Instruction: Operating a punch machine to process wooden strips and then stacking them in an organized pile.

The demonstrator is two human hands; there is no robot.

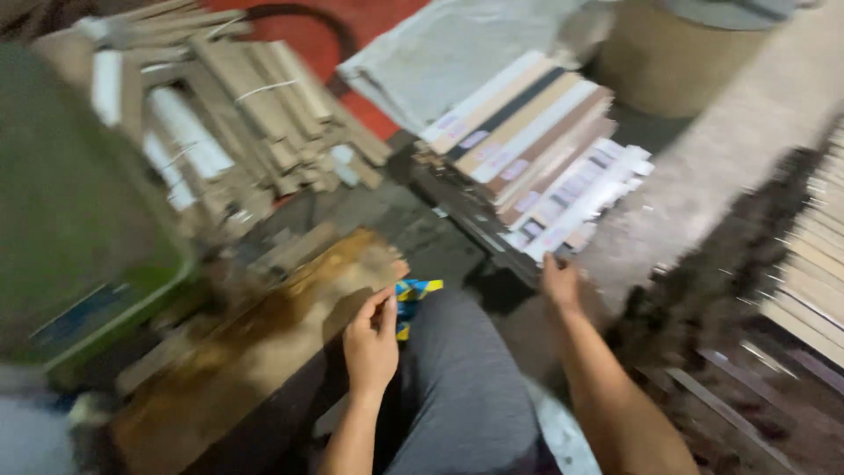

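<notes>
The picture is motion-blurred. My left hand [371, 341] rests on the near edge of a stained brown wooden board [264, 339], fingers together, next to my grey-trousered knee [457, 378]. A small blue and yellow object [413, 295] lies just beyond its fingertips. My right hand [559, 281] reaches forward to the near end of a stack of long flat strips [545, 149] in white, tan, brown and black; its fingertips touch the lowest white strips. Whether it grips one I cannot tell.
A heap of bundled wooden strips [246, 114] lies at the upper left. A green machine body [79, 220] fills the left edge. A cardboard drum [677, 53] stands at the top right, and more pale strips [818, 264] lie at the right edge.
</notes>
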